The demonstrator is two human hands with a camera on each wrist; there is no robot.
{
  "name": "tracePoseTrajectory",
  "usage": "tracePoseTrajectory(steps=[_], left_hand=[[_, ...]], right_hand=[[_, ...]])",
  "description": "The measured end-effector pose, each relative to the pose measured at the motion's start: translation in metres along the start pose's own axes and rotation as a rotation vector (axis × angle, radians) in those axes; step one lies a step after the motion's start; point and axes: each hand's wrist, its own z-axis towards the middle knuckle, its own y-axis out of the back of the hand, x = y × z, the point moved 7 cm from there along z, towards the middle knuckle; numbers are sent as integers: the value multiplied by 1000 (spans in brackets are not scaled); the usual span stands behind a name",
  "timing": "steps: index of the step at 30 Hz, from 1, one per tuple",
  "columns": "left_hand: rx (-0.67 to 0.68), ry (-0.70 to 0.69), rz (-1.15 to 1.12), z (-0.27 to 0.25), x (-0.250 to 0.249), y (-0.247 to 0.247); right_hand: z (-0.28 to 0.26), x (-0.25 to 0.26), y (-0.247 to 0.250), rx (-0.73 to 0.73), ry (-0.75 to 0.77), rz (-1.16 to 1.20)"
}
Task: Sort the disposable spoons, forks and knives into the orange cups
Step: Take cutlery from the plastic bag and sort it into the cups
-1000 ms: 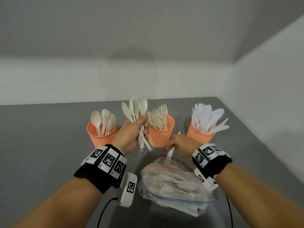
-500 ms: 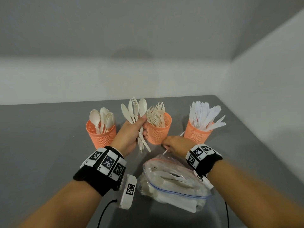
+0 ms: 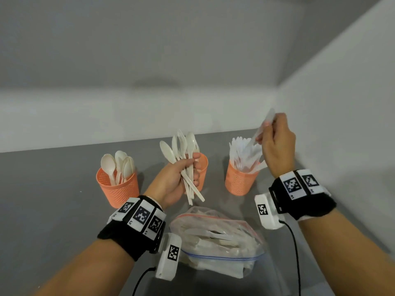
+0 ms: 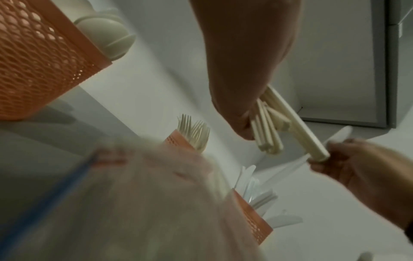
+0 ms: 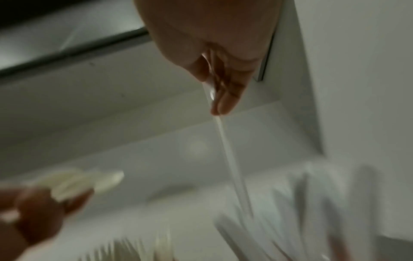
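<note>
White knife (image 3: 265, 126) pinched in right-hand fingers (image 3: 265, 133) above the knife cup's rim (image 3: 232, 167); left hand (image 3: 171, 180) grips mixed cutlery (image 3: 186, 165).

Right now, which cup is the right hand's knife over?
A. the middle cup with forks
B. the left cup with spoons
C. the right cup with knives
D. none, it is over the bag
C: the right hand pinches a clear knife angled down over the right cup, already full of knives.

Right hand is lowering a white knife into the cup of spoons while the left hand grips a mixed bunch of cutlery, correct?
Not quite: the head view shows the right hand holding the white knife over the cup of knives, not spoons. The left hand does grip a mixed bunch of cutlery.
</note>
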Motion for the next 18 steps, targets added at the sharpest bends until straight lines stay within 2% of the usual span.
tracePoseTrajectory(steps=[4,7,9,10,12,14,15,16,18], left_hand=[[89,19,3,-3,4,-9],[123,21,27,-5,3,-15],[140,17,34,-7,2,-18],[146,13,36,-7,0,-18],[146,1,54,-8,-1,-17],[152,-12,67,-7,0,-17],[156,-14,80,-7,0,-18],[152,-8,104,-8,1,-20],[161,-3,189,-10,2,-24]], right_hand=[[-13,-56,-36,305,-164,-310],[-20,-68,-51,502,-222,-467],[-18,-65,-52,515,-241,-461],[-15,-58,-51,471,-214,-445],[-8,-28,-41,306,-100,-350],[-8,20,-33,146,70,-145],[-12,42,-35,163,125,-48],[-18,58,-43,238,144,26],[-34,74,-67,458,69,99]])
